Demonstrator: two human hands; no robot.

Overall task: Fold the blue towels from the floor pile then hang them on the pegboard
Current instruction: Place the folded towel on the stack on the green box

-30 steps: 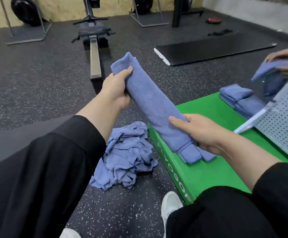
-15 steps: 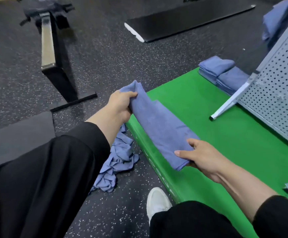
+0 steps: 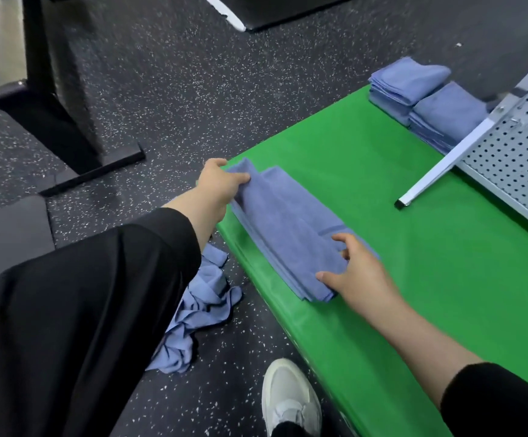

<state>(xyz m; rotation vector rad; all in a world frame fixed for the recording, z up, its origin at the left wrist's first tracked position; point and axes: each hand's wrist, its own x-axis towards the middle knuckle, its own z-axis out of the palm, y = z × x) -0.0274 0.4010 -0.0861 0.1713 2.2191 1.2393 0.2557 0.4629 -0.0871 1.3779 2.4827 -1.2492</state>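
A long folded blue towel (image 3: 287,228) lies flat on the green platform (image 3: 366,171), near its left edge. My left hand (image 3: 218,184) pinches the towel's far end. My right hand (image 3: 357,272) holds the near end, thumb on top and fingers around the edge. The floor pile of crumpled blue towels (image 3: 196,316) sits left of the platform, partly hidden by my left sleeve. The grey pegboard (image 3: 521,156) leans at the right on a white leg (image 3: 439,165).
Two stacks of folded blue towels (image 3: 426,99) sit at the platform's far corner beside the pegboard. My white shoe (image 3: 291,395) stands on the speckled floor by the platform's side. A black machine base (image 3: 76,121) and a black mat (image 3: 272,11) lie beyond.
The towel has come down from the air and now lies flat on the green platform, both hands still at its ends. The view has tilted downward.
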